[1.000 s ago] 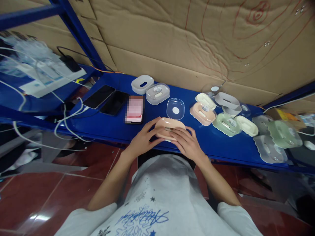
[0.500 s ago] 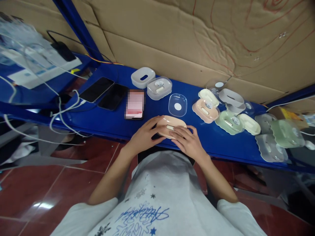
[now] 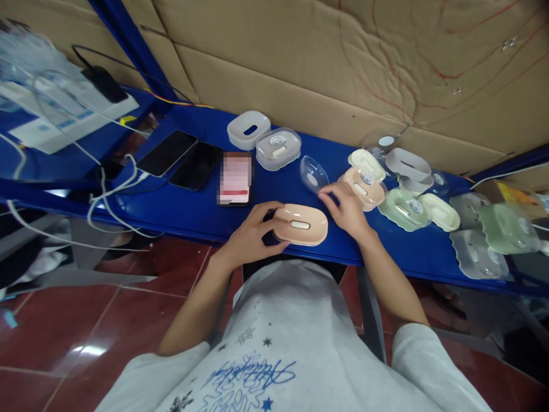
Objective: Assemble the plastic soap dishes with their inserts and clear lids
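Observation:
A peach-coloured plastic soap dish point(image 3: 301, 225) with a slot in its top rests on the blue shelf point(image 3: 197, 209) right in front of me. My left hand point(image 3: 253, 236) grips its left end with curled fingers. My right hand point(image 3: 345, 207) has reached to the right and pinches the edge of a clear plastic lid point(image 3: 312, 174), which is tilted up off the shelf. A second peach dish point(image 3: 364, 186) lies just beyond my right hand.
Further right lie several cream, green, grey and clear dishes point(image 3: 403, 209). A white dish point(image 3: 249, 129) and a clear dish point(image 3: 278, 149) stand at the back. Two dark phones point(image 3: 180, 160) and a third phone point(image 3: 234, 178) lie to the left, with white cables point(image 3: 107, 200). Cardboard point(image 3: 343, 68) lines the wall.
My right hand left the peach dish and moved up and right to the clear lid, tipping it onto its edge. My left hand stays on the dish.

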Motion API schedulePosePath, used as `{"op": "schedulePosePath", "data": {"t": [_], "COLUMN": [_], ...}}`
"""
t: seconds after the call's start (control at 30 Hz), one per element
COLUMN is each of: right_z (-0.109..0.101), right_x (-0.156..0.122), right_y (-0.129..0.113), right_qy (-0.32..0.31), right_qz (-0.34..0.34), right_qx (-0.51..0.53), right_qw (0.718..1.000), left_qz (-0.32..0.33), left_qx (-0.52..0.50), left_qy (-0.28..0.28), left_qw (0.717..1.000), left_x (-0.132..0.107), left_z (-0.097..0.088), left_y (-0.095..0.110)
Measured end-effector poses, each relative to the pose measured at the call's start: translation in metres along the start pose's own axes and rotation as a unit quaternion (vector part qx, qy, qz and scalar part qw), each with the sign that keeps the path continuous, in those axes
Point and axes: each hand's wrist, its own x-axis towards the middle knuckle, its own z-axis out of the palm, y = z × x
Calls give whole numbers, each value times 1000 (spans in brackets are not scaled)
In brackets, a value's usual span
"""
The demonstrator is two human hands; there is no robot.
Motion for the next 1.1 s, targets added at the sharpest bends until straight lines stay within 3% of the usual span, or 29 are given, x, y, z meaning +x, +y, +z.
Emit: {"op": "schedulePosePath", "data": {"t": [0.07, 0.17, 0.27, 0.37, 0.43, 0.5, 0.6, 0.67, 0.83, 1.1], "right_z": [-4, -7, -5, 2, 6, 8, 7, 6, 12, 18], "right_x": [-10, -33, -52, -63, -68, -73, -79, -81, -80, -82], "right_y": [-4, -8, -7, -4, -5, -9, -18, -25, -31, -29], "right_qy": [83, 112, 90, 89, 71, 52, 71, 68, -75, -66], "right_qz": [76, 179, 239, 256, 251, 233, 155, 80, -96, -152], "right_qx": [161, 366, 458, 483, 462, 386, 164, 43, -34, -94], "right_qw": [981, 907, 852, 833, 847, 891, 972, 994, 992, 982], "left_qz": [-13, -35, -36, -26, -18, -10, -18, -33, -52, -39], "left_qx": [-4, -15, -21, -17, -4, 10, 10, 4, -3, 5], "left_qy": [3, 18, 23, 14, 6, -3, -1, 3, 5, 17], "left_qw": [1000, 999, 999, 999, 1000, 1000, 1000, 999, 999, 999], "left_x": [0, 0, 2, 2, 1, 1, 1, 1, 1, 0], "left_z": [1, 2, 2, 3, 4, 4, 5, 5, 5, 8], "left_y": [0, 2, 4, 4, 2, 1, 1, 2, 1, 1]}}
